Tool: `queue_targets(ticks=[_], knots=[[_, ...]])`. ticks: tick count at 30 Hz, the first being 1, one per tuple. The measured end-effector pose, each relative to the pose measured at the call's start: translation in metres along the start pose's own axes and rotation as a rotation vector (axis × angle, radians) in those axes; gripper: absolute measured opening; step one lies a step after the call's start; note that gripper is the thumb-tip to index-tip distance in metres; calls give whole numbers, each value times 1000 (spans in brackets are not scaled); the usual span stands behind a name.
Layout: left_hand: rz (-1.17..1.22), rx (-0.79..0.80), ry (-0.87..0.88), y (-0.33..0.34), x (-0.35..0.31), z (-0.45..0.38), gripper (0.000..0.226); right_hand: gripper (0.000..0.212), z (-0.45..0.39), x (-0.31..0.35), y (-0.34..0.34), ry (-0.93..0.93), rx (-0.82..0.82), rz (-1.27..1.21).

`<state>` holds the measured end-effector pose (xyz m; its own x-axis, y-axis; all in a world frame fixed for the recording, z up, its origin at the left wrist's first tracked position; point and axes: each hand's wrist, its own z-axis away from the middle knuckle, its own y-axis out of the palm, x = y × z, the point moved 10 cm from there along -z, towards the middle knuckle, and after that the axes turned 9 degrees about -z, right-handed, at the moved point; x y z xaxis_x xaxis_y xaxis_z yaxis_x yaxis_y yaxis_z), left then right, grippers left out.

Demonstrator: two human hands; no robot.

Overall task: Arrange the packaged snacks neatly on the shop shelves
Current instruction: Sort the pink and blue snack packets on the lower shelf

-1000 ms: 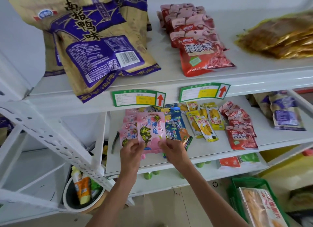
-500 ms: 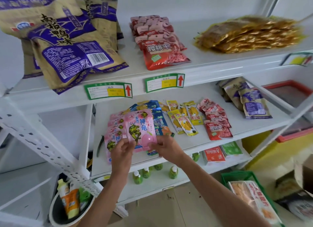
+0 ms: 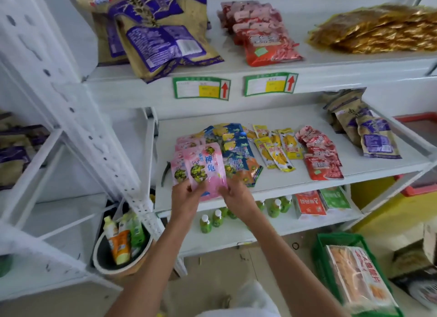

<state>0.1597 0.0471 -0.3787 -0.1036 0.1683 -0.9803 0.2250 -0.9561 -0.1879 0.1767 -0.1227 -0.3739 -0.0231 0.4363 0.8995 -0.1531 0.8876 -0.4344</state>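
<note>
Hands hold one pink snack packet [image 3: 205,169] by its bottom corners: the left hand [image 3: 185,198] pinches one corner, the right hand [image 3: 237,197] pinches the other. It sits on the pink pile [image 3: 183,157], just above both hands on the middle shelf [image 3: 295,186]. Next, I think, lay it flat and straight. Right of the hands are blue packets [image 3: 236,146], about five yellow packets [image 3: 277,149], then red ones [image 3: 319,156].

Pink snack packets [image 3: 205,169] at middle shelf [image 3: 295,186] front-left edge: glossy plastic film. Shelf: smooth white-painted metal, matt. Gold packs [image 3: 376,30], top shelf right: shiny crinkled foil. Price labels [image 3: 201,88]: paper.
</note>
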Motion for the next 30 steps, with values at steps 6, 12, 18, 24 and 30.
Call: queue_targets(ticks=[6, 12, 18, 24, 30], knots=[[24, -49, 35, -7, -4, 8, 44, 29, 13, 10, 37, 46, -324, -263], [-61, 15, 51, -23, 14, 7, 66, 39, 30, -1, 35, 81, -373, -292], [5, 4, -37, -37, 25, 7, 15, 34, 22, -6, 36, 20, -287, -282], [173, -27, -54, -34, 13, 19, 18, 42, 18, 12, 39, -66, -265, -289], [292, -50, -106, -48, 31, 19, 22, 37, 24, 16, 48, -61, -271, -340]])
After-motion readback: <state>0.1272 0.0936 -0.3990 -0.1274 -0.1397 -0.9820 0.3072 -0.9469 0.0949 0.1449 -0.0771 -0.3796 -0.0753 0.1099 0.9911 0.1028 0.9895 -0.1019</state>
